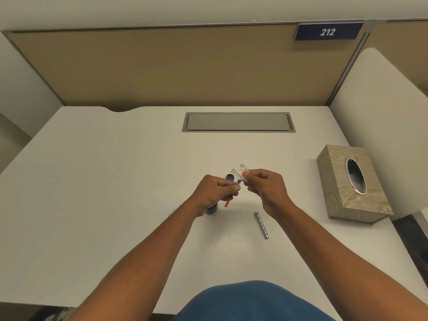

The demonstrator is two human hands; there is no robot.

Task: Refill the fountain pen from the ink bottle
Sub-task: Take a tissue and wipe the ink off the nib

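My left hand grips the fountain pen's front section; its red end pokes out below my fingers. My right hand pinches a crumpled white tissue against the pen's tip, which is mostly hidden. A small dark round container with an open top, apparently the ink bottle, sits just behind my left fingers. Another dark round piece lies on the desk under my left wrist; I cannot tell whether it is a cap. The silver pen barrel lies loose on the desk below my right hand.
A patterned tissue box stands at the right of the white desk. A grey cable hatch is set into the desk at the back. A tan partition with a "212" sign closes off the far side.
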